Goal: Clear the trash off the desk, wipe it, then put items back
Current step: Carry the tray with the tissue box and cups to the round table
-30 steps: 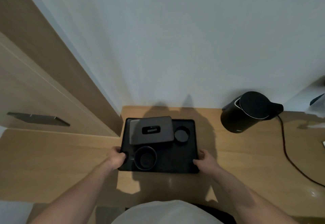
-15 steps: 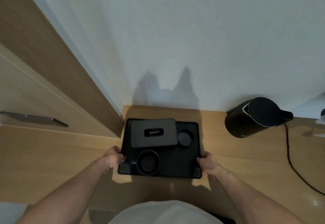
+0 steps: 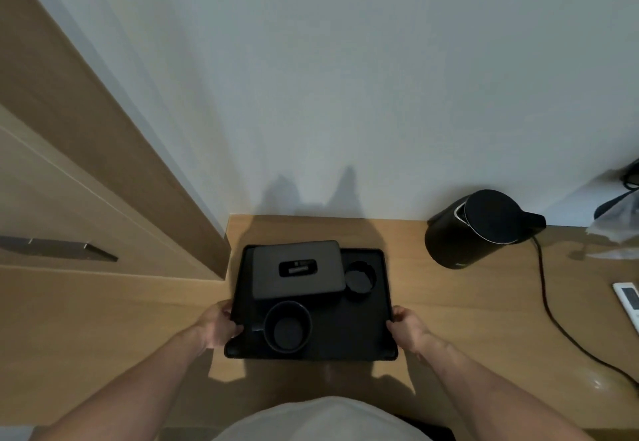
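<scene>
Wooden desk (image 3: pixel 449 305) against wall. On it: black tray (image 3: pixel 349 340) at left, black kettle (image 3: pixel 473 229) with cord (image 3: pixel 553 316), white remote (image 3: pixel 627 299) at right edge.

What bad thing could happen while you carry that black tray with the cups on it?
1. The mug and small cup stand loose on the tray; if either the left hand or right hand tips it, they might slide or topple.
2. The kettle and its cord sit close by on the right; a swing that way could perhaps bump them.
</scene>
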